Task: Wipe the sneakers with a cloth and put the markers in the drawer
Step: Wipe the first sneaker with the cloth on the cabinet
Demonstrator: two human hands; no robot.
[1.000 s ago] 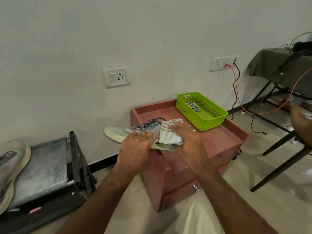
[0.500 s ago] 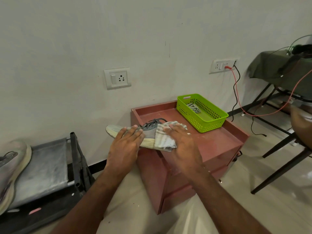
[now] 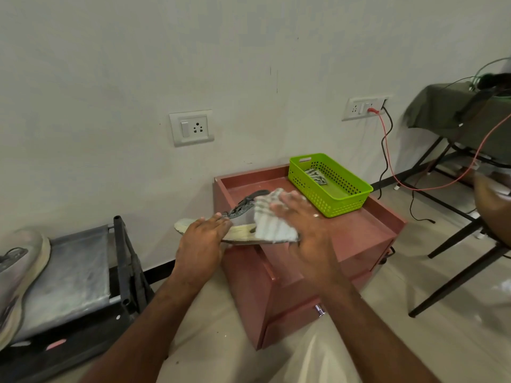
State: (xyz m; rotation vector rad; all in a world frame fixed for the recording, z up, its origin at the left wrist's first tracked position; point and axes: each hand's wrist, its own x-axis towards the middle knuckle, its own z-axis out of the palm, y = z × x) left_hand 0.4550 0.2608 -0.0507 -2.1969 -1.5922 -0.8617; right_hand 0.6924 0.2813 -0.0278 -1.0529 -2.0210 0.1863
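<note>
My left hand (image 3: 203, 239) grips the sneaker (image 3: 244, 217) at the toe end, hanging off the cabinet's (image 3: 359, 232) left edge. Right hand (image 3: 302, 226), fingers flat, is pressing the cloth (image 3: 269, 226) onto the heel.

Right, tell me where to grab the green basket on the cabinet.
Likely the handle slot in the far short end of the green basket, reaching down from above: it sits upright and open-topped on the cabinet.
</note>
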